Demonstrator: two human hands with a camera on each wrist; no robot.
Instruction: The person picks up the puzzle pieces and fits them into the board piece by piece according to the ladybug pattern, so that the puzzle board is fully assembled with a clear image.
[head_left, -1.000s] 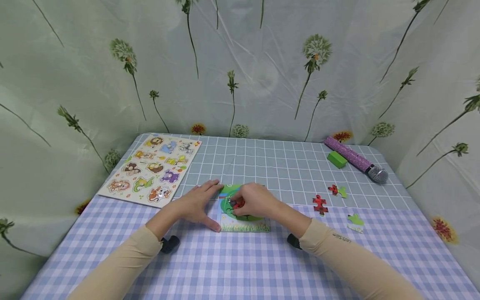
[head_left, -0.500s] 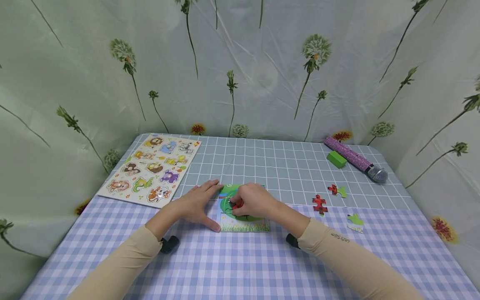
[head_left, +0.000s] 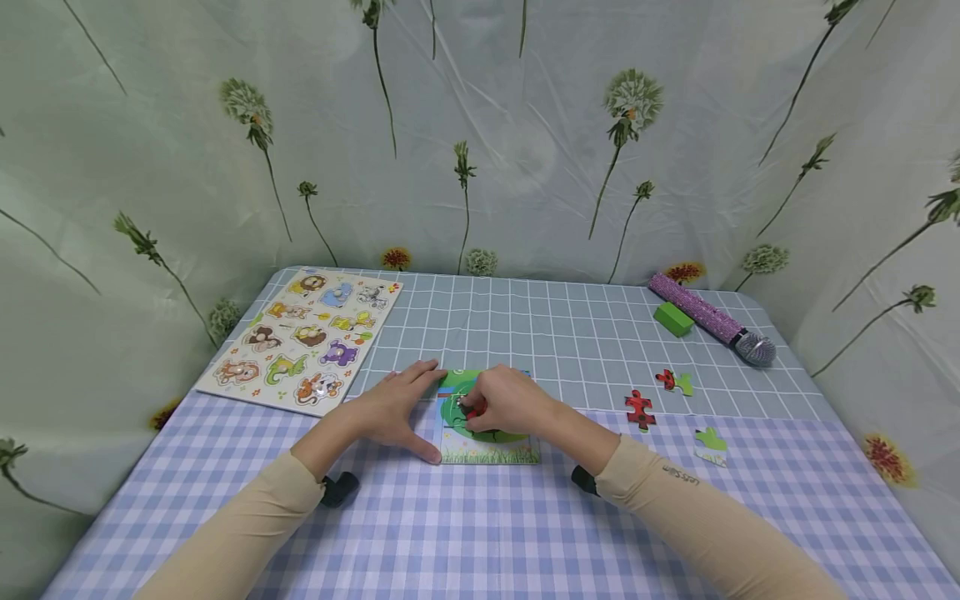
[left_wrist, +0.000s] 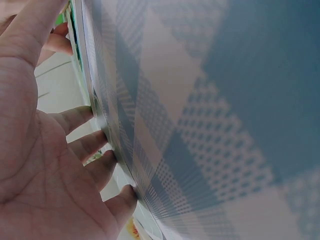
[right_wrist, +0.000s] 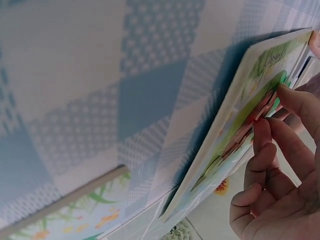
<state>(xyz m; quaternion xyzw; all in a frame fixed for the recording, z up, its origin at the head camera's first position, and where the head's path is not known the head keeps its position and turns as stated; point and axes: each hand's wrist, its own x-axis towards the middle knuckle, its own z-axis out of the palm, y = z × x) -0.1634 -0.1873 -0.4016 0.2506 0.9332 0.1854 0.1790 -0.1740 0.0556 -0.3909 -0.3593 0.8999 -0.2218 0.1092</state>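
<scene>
A small picture puzzle board (head_left: 491,456), with a green leaf and grass printed on it, lies in front of me. Over its middle, my right hand (head_left: 516,402) pinches a red and black puzzle piece (head_left: 474,408) between thumb and fingertips. In the right wrist view the fingertips of that hand (right_wrist: 290,165) are against the board (right_wrist: 237,90); the fingers hide part of the piece. My left hand (head_left: 393,408) lies spread at the board's left edge, its thumb at the near corner. The left wrist view shows this hand (left_wrist: 55,160) with its fingertips on the tabletop.
Loose puzzle pieces lie to the right: a red one (head_left: 640,409), a red and green one (head_left: 675,382) and a green and white one (head_left: 711,446). Behind them are a green block (head_left: 673,319) and a purple microphone (head_left: 701,312). An animal peg board (head_left: 251,333) lies at the left.
Both hands stay almost where they were. The fingers of my right hand shift very slightly on the red piece over the board.
</scene>
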